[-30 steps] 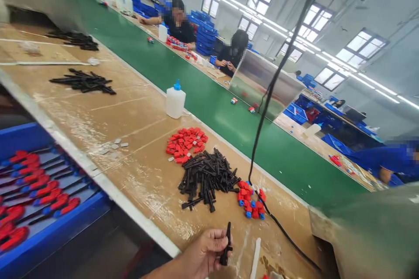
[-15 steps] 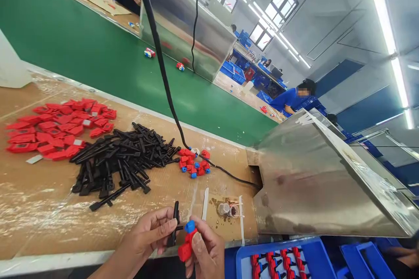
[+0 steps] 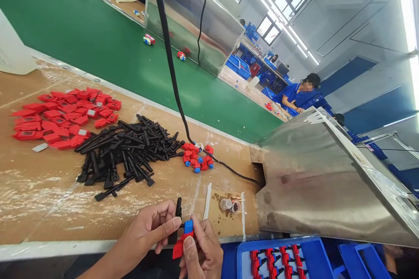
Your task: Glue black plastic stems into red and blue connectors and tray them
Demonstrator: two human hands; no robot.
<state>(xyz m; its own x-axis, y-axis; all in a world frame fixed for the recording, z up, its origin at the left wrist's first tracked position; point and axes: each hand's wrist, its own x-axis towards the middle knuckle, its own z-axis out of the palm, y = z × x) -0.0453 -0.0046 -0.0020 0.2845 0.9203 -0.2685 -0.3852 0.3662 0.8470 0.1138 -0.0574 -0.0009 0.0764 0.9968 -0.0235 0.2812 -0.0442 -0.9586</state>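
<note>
Near the bench's front edge, my left hand (image 3: 160,231) pinches a black plastic toy gun piece (image 3: 178,209), held upright. My right hand (image 3: 204,248) is closed around a red toy arm with a blue fist (image 3: 189,226). The gun piece meets the blue fist; fingers partly hide the joint. Further left on the bench lies a heap of black gun pieces (image 3: 127,152). Beyond it spreads a pile of red plastic parts (image 3: 62,115). A small cluster of red and blue arm pieces (image 3: 198,159) sits to the right of the black heap.
Two small clear cups (image 3: 225,204) stand on a stained card. A blue tray (image 3: 314,253) at lower right holds rows of red-and-black pieces. A metal box (image 3: 321,183) stands at right, with a black cable (image 3: 173,83) running to it. Co-workers sit beyond the green belt (image 3: 108,61).
The red arm has turned in my right hand, and its blue fist now sits closer against the black gun piece. The camera view has shifted slightly.
</note>
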